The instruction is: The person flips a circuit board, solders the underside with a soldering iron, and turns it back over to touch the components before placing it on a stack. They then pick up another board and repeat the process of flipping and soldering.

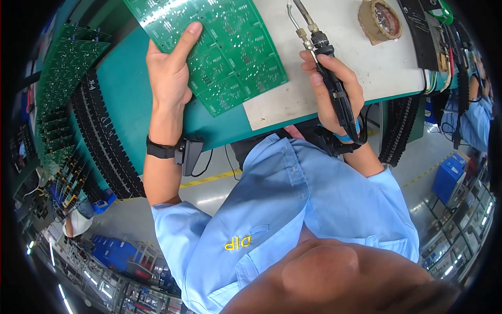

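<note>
My left hand (pixel 170 73) grips a large green circuit board (pixel 238 60) by its left edge, thumb flat on top and the other fingers hidden beneath. The board is tilted above the bench, its surface dotted with shiny solder points. In my right hand (pixel 340 86) is a black soldering iron (pixel 334 83) with a metal feed tube beside its shaft, held like a pen. Its metal end points away from me, past the upper edge of the view, and stands apart from the board. A cable runs back from the handle past my wrist.
A white sheet (pixel 293 99) lies on the green bench mat (pixel 123 73). At the far right stands a round brown container (pixel 379 22) near a black tool holder (pixel 418 31). More green boards (pixel 68 78) stand in a black slotted rack (pixel 99 125) on the left. Other people work nearby.
</note>
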Motion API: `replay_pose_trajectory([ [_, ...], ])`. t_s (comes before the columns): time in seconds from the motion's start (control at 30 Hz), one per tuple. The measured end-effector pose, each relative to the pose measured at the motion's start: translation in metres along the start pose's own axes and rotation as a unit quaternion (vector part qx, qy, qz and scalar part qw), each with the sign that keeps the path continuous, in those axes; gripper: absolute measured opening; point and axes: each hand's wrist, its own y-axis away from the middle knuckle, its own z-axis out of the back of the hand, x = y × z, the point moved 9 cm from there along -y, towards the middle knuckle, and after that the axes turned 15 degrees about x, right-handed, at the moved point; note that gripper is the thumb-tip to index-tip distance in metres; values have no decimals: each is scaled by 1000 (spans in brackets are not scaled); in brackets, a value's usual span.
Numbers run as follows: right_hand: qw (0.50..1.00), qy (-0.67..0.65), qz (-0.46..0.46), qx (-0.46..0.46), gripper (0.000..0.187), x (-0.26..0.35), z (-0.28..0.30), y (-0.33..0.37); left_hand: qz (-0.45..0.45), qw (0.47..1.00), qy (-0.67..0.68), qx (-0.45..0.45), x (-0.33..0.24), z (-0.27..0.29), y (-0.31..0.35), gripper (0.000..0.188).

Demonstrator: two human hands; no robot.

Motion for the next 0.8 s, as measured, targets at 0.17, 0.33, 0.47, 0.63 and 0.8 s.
replay_pose_trajectory([
  [0.17, 998, -17, 25, -55, 32, 3, 14, 8, 61, 995, -75, 8, -19, 8, 15, 41],
  [0.33, 995, -13, 70, -66, 33, 5, 18, 11, 157, 968, -172, 90, -38, 11, 36, 37],
  [0.47, 986, -8, 131, -107, 35, 14, 30, 20, 150, 919, -292, 218, -50, -14, 24, 31],
  [0.63, 981, -6, 132, -141, 35, 17, 47, 32, 245, 785, -404, 401, -58, -49, 5, 20],
  [0.8, 981, -23, 98, -168, 33, 14, 58, 35, 282, 621, -542, 491, -47, -74, -44, 20],
])
